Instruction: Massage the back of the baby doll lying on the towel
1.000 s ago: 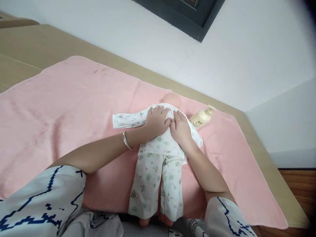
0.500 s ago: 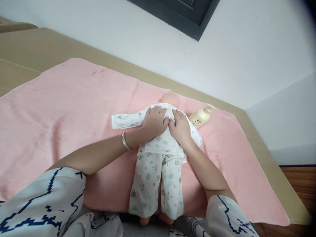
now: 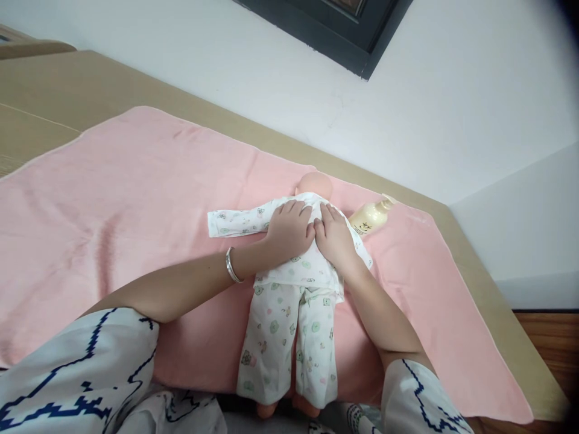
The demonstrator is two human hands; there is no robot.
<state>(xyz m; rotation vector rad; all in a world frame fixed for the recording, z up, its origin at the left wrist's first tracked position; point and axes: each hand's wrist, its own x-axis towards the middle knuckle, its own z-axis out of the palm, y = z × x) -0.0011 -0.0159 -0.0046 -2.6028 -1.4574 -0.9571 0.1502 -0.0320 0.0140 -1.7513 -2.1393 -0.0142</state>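
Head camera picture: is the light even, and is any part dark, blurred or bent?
Head view: soft, even light, no glare; the doll, the left hand and the right hand are sharp; the top right corner is darkened; the blanket edges look tilted.

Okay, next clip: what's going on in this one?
A person's left hand and right hand rest flat, side by side, on the upper body of a doll in printed white clothes. The doll lies stretched out on a pink towel spread over a table. A cream bottle lies beside the doll's head.
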